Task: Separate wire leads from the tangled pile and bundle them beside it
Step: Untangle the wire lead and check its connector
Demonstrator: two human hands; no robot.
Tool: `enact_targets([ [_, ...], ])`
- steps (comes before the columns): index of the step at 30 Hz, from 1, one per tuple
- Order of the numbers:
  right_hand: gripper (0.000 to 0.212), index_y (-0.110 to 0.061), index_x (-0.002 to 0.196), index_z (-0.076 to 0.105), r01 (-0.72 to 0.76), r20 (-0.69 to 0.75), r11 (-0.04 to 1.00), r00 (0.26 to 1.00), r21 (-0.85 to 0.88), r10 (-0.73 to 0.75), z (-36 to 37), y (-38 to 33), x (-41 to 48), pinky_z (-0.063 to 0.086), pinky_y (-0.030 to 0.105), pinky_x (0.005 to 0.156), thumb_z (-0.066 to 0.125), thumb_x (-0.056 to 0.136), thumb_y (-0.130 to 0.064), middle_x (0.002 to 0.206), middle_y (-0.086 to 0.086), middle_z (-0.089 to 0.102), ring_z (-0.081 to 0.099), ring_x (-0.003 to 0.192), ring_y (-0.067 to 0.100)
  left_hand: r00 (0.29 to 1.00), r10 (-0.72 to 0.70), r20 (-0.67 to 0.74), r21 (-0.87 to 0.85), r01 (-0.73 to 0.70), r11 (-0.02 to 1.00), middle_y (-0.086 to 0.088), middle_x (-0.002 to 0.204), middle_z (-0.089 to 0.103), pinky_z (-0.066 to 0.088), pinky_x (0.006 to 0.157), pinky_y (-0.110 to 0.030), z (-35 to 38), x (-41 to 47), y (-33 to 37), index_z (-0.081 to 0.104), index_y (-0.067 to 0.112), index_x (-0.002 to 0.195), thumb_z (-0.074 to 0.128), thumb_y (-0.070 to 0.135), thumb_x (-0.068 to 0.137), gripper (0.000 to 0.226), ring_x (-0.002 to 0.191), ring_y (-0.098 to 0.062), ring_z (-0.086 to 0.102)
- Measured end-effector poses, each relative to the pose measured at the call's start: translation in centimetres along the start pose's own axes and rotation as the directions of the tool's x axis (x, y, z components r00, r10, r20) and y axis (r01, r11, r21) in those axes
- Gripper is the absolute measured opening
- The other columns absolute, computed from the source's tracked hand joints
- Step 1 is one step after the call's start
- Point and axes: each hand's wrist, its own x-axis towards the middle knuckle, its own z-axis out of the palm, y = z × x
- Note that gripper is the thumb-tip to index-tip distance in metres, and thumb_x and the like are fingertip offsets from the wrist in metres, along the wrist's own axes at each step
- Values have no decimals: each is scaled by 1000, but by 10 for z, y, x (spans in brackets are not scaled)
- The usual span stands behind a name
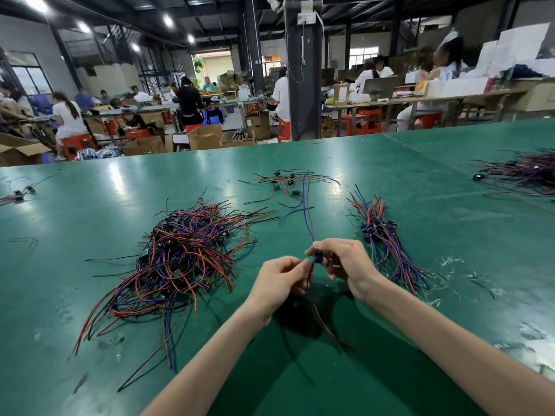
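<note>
Green tabletop (pixel 90 295) is filling the lower view, glossy and catching ceiling light. Both bare forearms are reaching in from the near edge and meeting at centre.

Left hand (pixel 279 280): fingers curled, thumb and fingertips pinching the dark wires of one wire lead (pixel 320 318) just below its connector. Right hand (pixel 345 262): fingers curled, gripping the small black-and-blue connector of the same lead. Red and black strands are hanging down from the hands toward the near edge. A blue and a red strand are running up and away from them across the tabletop.

Tangled pile (pixel 186 256) is lying left of the hands, a loose heap of red, blue and black wires, with stray ends trailing toward the near edge. Sorted bundle (pixel 381 232) is lying right of the hands, its connectors gathered at mid-length, wires roughly parallel.

Farther out at centre, a few scattered leads (pixel 285 181) are lying apart from both. A second heap (pixel 522 172) is sitting at the far right, and a few loose leads (pixel 18 193) at the far left edge.

Beyond the tabletop, seated workers are occupying long benches among cardboard boxes (pixel 204 138) and red stools (pixel 78 144). A dark pillar (pixel 303 70) is standing mid-frame.
</note>
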Motion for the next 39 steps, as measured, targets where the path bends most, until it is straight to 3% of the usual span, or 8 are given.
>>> enact_targets([
  [7,22,-10,72,76,-26,50,1000,998,6,26,-3,3,2,33,20,41,62,87,-17,52,-1,50,41,46,11,994,-85,72,-132,94,987,0,68,67,47,55,-19,-1,-6,7,66,8,78,61,10,89,12,55,-6,56],
  [10,19,-11,87,75,-110,181,994,978,20,105,-4,2,5,36,20,47,61,87,-23,62,-2,54,45,51,10,993,-104,62,-195,115,974,0,65,65,48,57,-22,-3,-4,8,64,7,78,60,8,90,13,52,-8,57],
  [12,15,-13,94,73,-127,280,992,952,3,121,-6,1,6,39,20,52,62,85,-13,72,0,59,49,58,10,992,-115,59,-232,126,965,1,62,65,50,53,-19,-3,-3,8,64,6,79,57,5,91,13,49,-6,57],
  [14,27,-15,98,72,-109,322,994,940,-15,108,-8,2,6,41,22,58,61,81,3,77,3,61,52,64,13,990,-125,63,-232,136,963,2,63,65,48,51,-17,-4,-3,8,64,6,80,56,4,91,13,49,-5,56],
  [23,27,-13,100,70,-50,238,999,970,-19,53,-9,5,5,43,17,57,68,78,3,74,-2,70,62,61,7,987,-114,111,-184,134,974,0,66,63,46,49,-15,-4,-5,9,67,5,81,57,1,90,14,52,-4,55],
  [29,28,-14,96,70,-23,197,999,980,31,16,-5,6,3,49,29,72,68,77,7,77,10,69,62,66,19,990,-105,92,-140,117,983,3,57,57,41,45,-14,-2,-5,8,66,4,78,56,6,92,17,47,-4,47],
  [33,30,-3,98,66,28,144,992,989,125,-46,-2,5,1,55,20,61,63,77,17,65,8,69,65,56,13,995,-82,58,-80,87,993,7,60,60,30,41,-11,0,-5,8,71,15,73,60,9,91,22,49,-3,40],
  [39,33,-6,101,67,117,72,993,990,11,-118,3,6,1,50,16,63,64,77,17,62,1,65,60,56,6,999,-19,29,26,19,999,10,58,61,30,42,-11,1,-9,7,75,19,75,67,17,86,13,45,0,39],
])
